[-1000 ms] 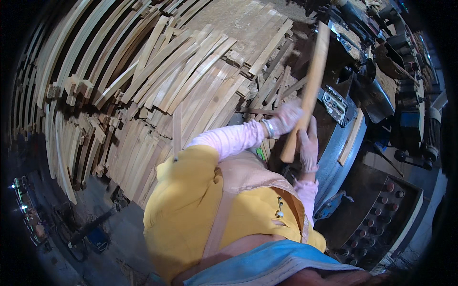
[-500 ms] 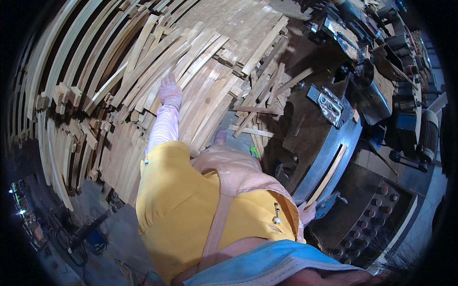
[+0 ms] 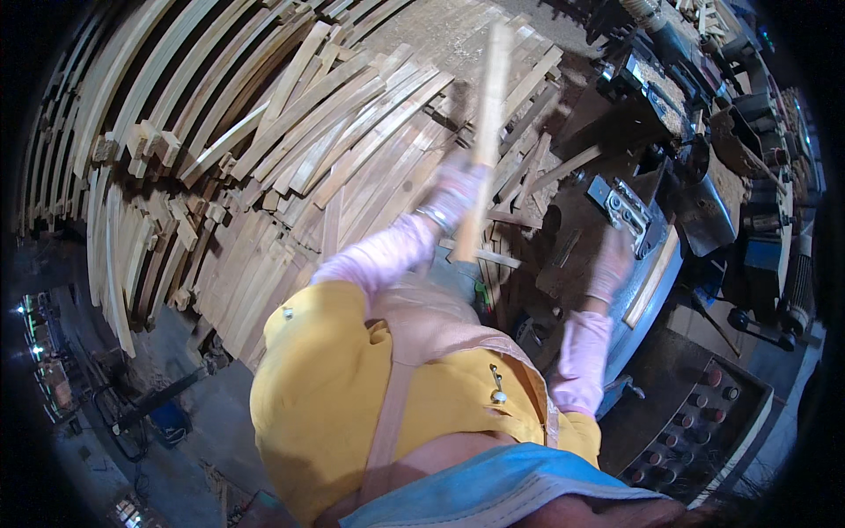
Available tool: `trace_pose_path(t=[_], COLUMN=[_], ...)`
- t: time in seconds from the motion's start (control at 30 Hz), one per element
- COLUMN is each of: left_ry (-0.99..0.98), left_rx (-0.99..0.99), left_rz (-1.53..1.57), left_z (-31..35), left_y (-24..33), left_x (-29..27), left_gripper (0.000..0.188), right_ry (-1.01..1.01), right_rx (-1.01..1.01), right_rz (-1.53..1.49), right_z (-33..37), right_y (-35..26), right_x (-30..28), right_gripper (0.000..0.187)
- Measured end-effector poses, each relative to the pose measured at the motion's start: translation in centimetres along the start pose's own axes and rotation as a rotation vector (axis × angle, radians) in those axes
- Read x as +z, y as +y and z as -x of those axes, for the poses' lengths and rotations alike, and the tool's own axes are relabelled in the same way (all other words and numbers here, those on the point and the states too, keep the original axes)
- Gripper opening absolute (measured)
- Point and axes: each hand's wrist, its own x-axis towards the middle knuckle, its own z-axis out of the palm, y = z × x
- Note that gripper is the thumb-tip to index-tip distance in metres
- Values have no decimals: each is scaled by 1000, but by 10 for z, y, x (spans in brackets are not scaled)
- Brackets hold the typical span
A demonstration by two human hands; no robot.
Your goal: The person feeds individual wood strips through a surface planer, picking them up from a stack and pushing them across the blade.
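Left: stacked wooden strips [image 3: 339, 141]. Next, left hand [image 3: 456, 189], fingers closed round a long wooden slat [image 3: 491, 106], between strips and machine worktop [image 3: 624, 345]. Then right hand [image 3: 613, 264] (motion-blurred; opening and any hold cannot be told), near a metal fixture [image 3: 627, 211]. Far right: button panel [image 3: 682, 427].

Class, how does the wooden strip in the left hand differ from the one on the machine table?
The held strip is in the left hand; the table strip lies on the machine table. The held strip is motion-blurred, the table strip sharper. The held strip appears longer than the table strip. Both are narrow wood.
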Motion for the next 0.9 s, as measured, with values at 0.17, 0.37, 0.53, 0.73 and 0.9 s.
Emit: trace_pose_path(t=[0.17,0.37,0.53,0.73,0.9], left_ry=[-364,391,522,354,238], left_rx=[243,260,-120,-410,-292], left_rz=[-367,-1200,-1643,-1579,-1463], left_z=[32,-115,-121,-108,-96], left_y=[28,-5,4,49,21], left_x=[48,-152,-305,-293,-305], left_gripper=[54,87,82,87,88], right_ry=[-410,-175,94,128,109], right_rx=[499,575,447,191,281], right_rz=[-532,40,796,964,813], right_z=[53,120,265,171,19], right_y=[-73,-11,30,79,102], right_x=[67,-110,-159,-135,-95], right_gripper=[33,37,47,46,44])
